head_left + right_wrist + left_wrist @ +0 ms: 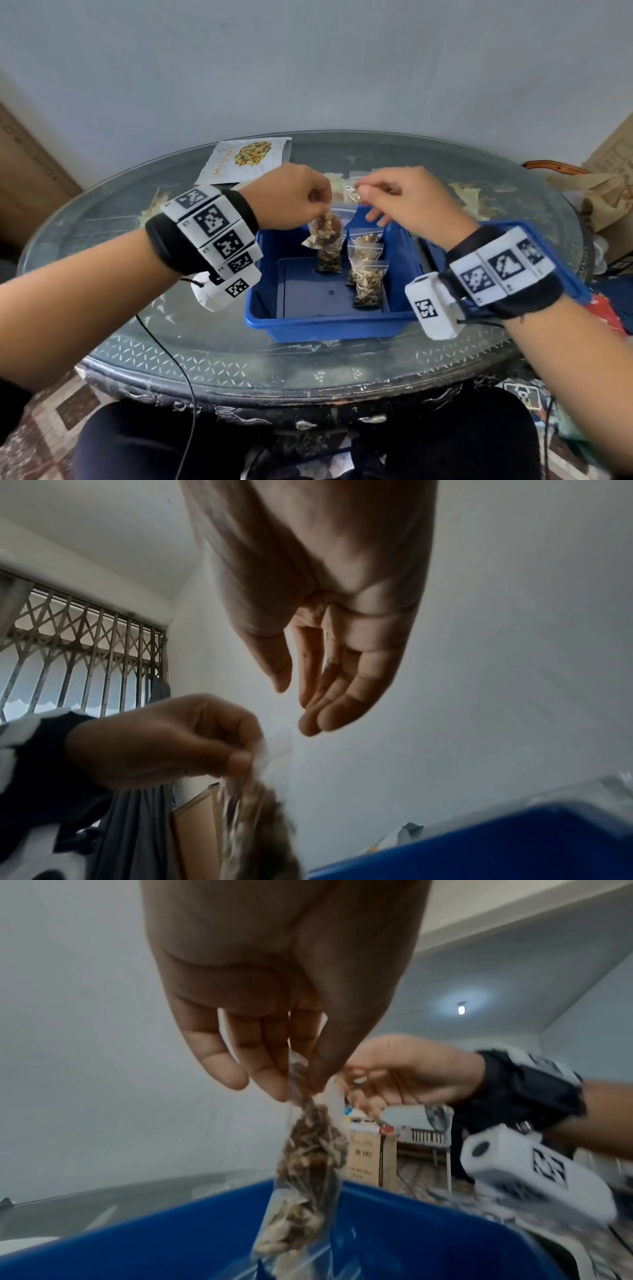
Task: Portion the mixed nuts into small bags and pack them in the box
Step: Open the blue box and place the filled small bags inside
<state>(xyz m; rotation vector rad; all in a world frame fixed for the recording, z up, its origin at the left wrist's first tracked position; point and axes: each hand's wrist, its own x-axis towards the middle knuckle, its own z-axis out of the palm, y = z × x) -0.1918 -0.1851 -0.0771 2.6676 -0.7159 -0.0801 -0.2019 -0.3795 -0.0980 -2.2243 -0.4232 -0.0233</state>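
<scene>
Big nut pouch (245, 159) lies flat at the far left of the glass surface (102, 219), out of the way; judging by that, filling for this bag is over.

Left hand (291, 197): grip closed as a pinch, thumb against fingertips (263, 1074), on the top edge of a filled small bag (325, 231). Bag hangs free over the far left part of the blue box (308, 323), nuts slumped to the bottom. Holding by the top strip keeps the contents down and the bag vertical, likely so it drops in standing up.

Inside the box: other filled bags (366, 270) stand upright in a row along the middle/right, one behind another. Upright packing saves floor space; the left and front of the box floor are bare, so that's the probable slot for this bag.

Right hand (407, 202): grip loose, fingers nearly straight and slightly apart in the right wrist view, holding nothing. It sits just beside the bag top, apart from it. Another small bag (352, 192) lies on the surface behind it.
</scene>
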